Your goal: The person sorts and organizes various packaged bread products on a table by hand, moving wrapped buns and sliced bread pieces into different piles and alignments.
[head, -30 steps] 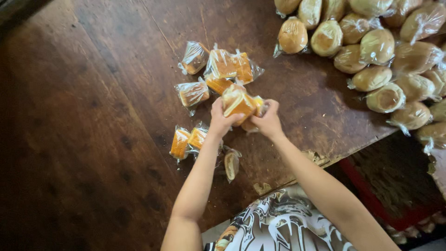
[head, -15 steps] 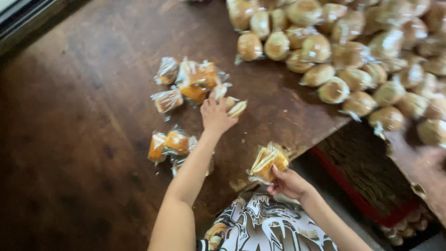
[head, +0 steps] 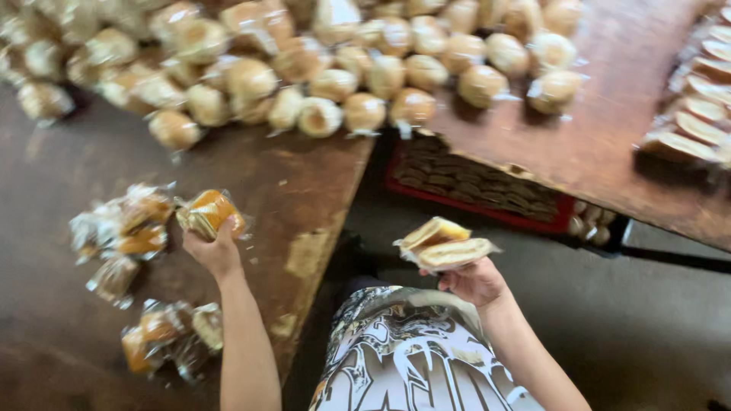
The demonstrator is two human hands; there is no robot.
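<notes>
My left hand (head: 215, 251) grips a clear-wrapped orange cake (head: 211, 213) just above the brown wooden table (head: 304, 190), next to a blurred cluster of similar wrapped cakes (head: 118, 232). More wrapped cakes (head: 171, 335) lie nearer me on the table. My right hand (head: 474, 281) holds two wrapped pastries (head: 444, 245) off the table edge, above my patterned shirt (head: 403, 358) and the grey floor.
A long pile of wrapped round buns (head: 320, 68) runs across the far side of both tables. A red crate (head: 480, 183) sits under the second wooden table (head: 609, 137). Sliced pale pastries (head: 697, 114) lie at the far right.
The view swung right. My right hand carried its wrapped pastries further away from the table over the floor. My left hand picked a wrapped orange cake up from the cluster.
</notes>
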